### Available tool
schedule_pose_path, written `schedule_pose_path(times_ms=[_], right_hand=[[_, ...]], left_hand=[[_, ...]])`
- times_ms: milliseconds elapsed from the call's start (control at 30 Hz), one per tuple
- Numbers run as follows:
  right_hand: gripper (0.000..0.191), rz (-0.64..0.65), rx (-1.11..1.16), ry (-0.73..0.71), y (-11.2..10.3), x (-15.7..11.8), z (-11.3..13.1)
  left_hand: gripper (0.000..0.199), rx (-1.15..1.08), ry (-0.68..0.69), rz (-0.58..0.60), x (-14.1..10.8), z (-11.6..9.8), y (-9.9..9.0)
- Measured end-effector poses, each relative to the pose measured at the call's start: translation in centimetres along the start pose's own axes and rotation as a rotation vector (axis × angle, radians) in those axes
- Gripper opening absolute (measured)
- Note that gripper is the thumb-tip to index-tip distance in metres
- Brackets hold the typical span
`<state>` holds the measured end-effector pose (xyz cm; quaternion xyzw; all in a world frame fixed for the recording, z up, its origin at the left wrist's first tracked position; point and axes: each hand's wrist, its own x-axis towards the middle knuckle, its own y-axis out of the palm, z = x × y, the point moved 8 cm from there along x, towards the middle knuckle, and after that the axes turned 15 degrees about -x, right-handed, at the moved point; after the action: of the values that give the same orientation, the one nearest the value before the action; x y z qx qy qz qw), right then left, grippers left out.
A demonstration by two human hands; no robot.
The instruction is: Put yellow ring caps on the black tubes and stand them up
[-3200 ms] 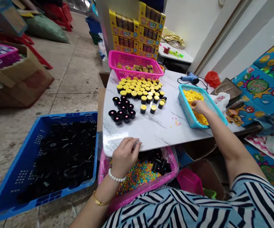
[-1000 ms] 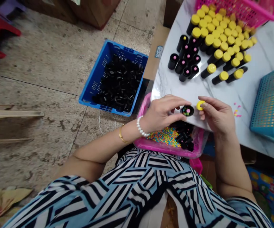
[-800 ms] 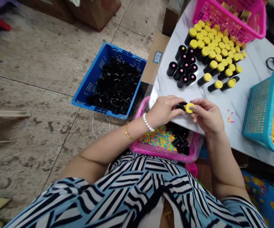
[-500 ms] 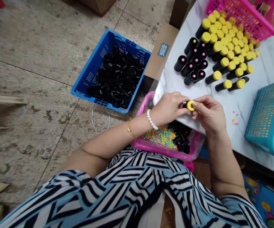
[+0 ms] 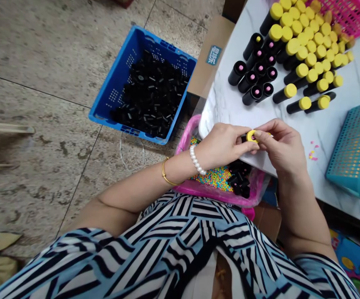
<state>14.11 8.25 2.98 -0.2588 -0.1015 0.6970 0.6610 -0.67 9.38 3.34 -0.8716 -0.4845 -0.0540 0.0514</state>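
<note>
My left hand [image 5: 225, 143] is closed around a short black tube [image 5: 244, 138], most of it hidden by the fingers. At the tube's end sits a round yellow cap [image 5: 249, 136] with a small pink centre. My right hand [image 5: 284, 145] pinches at this cap with thumb and fingers, and a bit of yellow shows behind the thumb. Both hands meet over the front edge of the white marbled table [image 5: 219, 110]. Below them a pink basket [image 5: 198, 192] holds small coloured beads [image 5: 215, 178] and black tubes [image 5: 240, 182].
Several black tubes with pink centres [image 5: 251, 79] stand on the table beside many yellow-capped tubes [image 5: 303, 50]. A teal basket [image 5: 348, 145] of yellow pieces is at right, a pink basket [image 5: 351, 16] behind. A blue crate [image 5: 103, 110] of black parts lies left, near a cardboard box [image 5: 213, 56].
The camera view has shifted a little, so the table items appear higher. Both hands stay together at the yellow cap, with the right hand slightly farther right and turned a little.
</note>
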Motion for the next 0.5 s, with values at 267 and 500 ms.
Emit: schedule_pose_path(times_ms=[267, 500], right_hand=[[0.026, 0.012, 0.075, -0.026, 0.3, -0.1, -1.3], [0.025, 0.038, 0.042, -0.020, 0.6, 0.3, -0.1]], left_hand=[[0.032, -0.077, -0.169, 0.044, 0.3, 0.9, -0.2], [0.034, -0.093, -0.220, 0.076, 0.3, 1.0, 0.0]])
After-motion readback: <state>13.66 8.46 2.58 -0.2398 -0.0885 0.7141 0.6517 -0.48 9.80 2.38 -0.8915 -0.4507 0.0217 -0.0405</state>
